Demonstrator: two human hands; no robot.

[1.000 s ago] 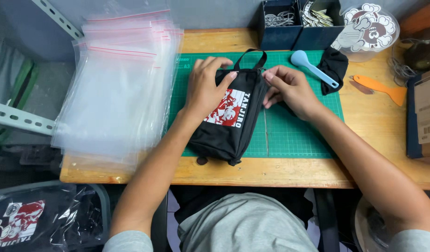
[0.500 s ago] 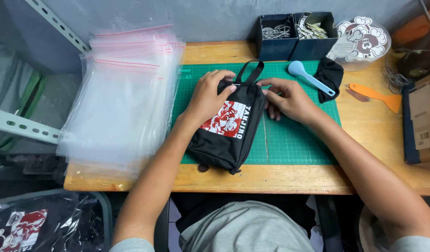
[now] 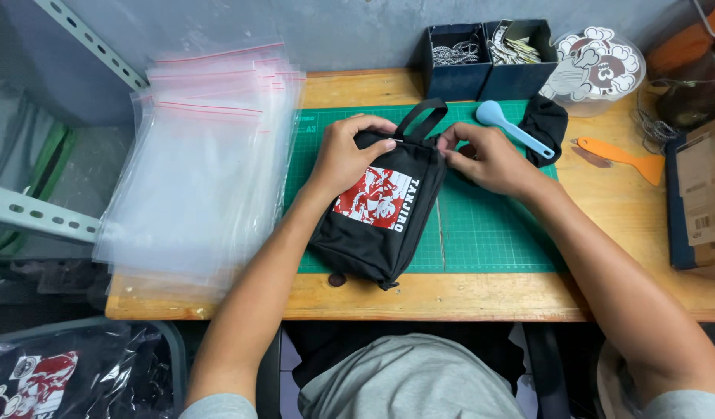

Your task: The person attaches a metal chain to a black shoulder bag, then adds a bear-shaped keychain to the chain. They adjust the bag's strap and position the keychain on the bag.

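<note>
Gripping the top end of the black pouch [image 3: 377, 225], the left hand [image 3: 348, 155] has slid up from the printed panel, where it lay flat a second ago, and now curls closed over the far edge. The right hand [image 3: 485, 159] has closed too — fingertips pinched on something small at the pouch's top corner by the strap loop [image 3: 419, 118], likely the zipper pull; cannot resolve it. Judgement: work has passed from smoothing to the closure. Pouch lies tilted on the green cutting mat [image 3: 489, 233], near the desk's front edge. Left of it, a stack of clear zip bags [image 3: 202, 171]; beyond — blue scoop [image 3: 512, 128], orange scraper [image 3: 621, 155].
</note>
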